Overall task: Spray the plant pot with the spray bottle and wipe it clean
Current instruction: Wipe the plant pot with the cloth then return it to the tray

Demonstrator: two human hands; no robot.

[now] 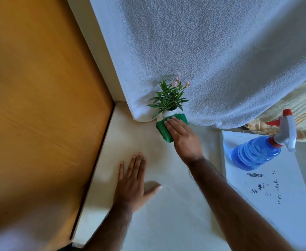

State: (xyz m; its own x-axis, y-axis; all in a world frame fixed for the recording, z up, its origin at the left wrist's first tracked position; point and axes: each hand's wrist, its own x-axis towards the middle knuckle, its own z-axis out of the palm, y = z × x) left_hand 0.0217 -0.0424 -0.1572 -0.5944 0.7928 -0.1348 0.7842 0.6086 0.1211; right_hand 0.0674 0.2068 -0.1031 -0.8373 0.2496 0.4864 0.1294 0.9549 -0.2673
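A small white plant pot [169,113] with green leaves and pink flowers [169,96] stands on the cream surface [166,205] against a white textured cover. My right hand [182,135] presses a folded green cloth [164,130] against the pot's near side, so most of the pot is hidden. My left hand [133,182] lies flat on the cream surface, fingers spread, holding nothing. A blue spray bottle [257,152] with a white head and red trigger stands to the right, apart from both hands.
The spray bottle rests on a white board [268,192] with dark marks at the right. A white textured cover [212,60] hangs behind the pot. A wooden panel [40,105] borders the surface on the left. Striped fabric [300,109] shows at the far right.
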